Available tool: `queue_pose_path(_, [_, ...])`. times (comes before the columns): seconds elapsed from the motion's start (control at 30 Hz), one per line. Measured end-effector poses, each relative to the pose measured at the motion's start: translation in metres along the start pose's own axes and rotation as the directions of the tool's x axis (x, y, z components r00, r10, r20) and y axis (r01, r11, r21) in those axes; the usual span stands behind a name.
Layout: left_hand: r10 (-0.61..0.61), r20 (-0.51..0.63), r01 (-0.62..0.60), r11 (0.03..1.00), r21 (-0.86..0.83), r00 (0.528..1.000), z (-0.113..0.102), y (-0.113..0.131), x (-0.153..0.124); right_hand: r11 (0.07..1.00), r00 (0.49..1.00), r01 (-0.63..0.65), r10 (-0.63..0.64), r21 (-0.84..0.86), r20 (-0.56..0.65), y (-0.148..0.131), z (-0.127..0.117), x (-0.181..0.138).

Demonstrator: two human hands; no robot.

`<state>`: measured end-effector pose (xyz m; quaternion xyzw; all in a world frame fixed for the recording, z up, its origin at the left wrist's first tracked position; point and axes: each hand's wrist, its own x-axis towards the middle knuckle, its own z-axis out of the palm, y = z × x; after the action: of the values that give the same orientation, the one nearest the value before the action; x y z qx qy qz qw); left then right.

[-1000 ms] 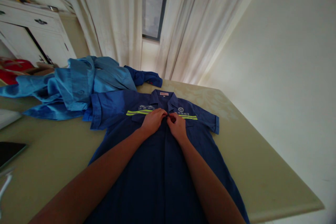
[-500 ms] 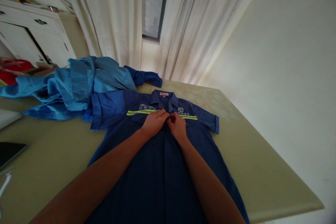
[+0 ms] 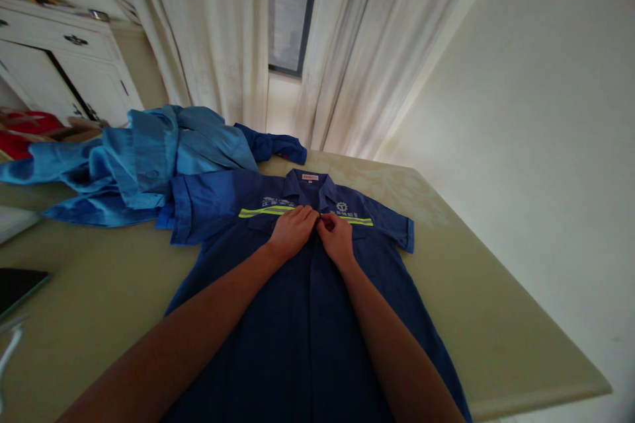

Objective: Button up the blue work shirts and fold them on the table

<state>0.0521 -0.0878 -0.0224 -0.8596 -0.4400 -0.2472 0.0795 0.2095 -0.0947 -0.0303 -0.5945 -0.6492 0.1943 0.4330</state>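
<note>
The dark blue shirt (image 3: 278, 344) lies face up on the table (image 3: 476, 297), collar at the far end, directly under both hands. The left hand (image 3: 295, 231) and the right hand (image 3: 336, 238) nearly meet at chest height, fingertips pinching its front placket. Bare tabletop runs from the shirt to the slanting right edge. Light blue clothing (image 3: 149, 158) is heaped far left, touching the left-side sleeve; a dark flat device (image 3: 20, 287) lies nearer. Beyond stands a white cabinet (image 3: 94, 79), contents hidden.
</note>
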Motion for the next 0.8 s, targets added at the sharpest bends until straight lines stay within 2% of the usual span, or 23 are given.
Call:
queue_pose_path(0.17, [-0.087, 0.031, 0.088, 0.996, -0.031, 0.996, -0.002, 0.000, 0.000, 0.976, 0.997, -0.067, 0.056, 0.209, 0.058, -0.001, -0.003, -0.001])
queue_pose_path(0.27, [-0.139, 0.041, 0.143, 0.983, -0.112, 0.989, 0.000, -0.002, 0.001, 0.965, 0.994, -0.078, 0.057, 0.252, 0.091, 0.000, -0.003, -0.001])
queue_pose_path(0.37, [-0.180, 0.049, 0.186, 0.935, -0.302, 0.982, 0.003, -0.008, 0.003, 0.984, 0.999, 0.012, -0.020, 0.175, 0.046, 0.001, -0.003, 0.001])
queue_pose_path(0.53, [-0.301, 0.129, 0.310, 0.698, -0.645, 0.945, 0.009, -0.020, 0.006, 0.993, 0.994, 0.106, -0.107, 0.060, 0.016, 0.003, -0.001, 0.002])
queue_pose_path(0.63, [-0.311, 0.147, 0.317, 0.615, -0.722, 0.939, 0.009, -0.024, 0.007, 0.991, 0.991, 0.135, -0.135, 0.003, 0.009, 0.004, 0.000, 0.001])
queue_pose_path(0.8, [-0.342, 0.166, 0.342, 0.557, -0.757, 0.925, 0.008, -0.023, 0.009, 0.977, 0.985, 0.173, -0.172, -0.123, 0.014, 0.000, 0.000, -0.002])
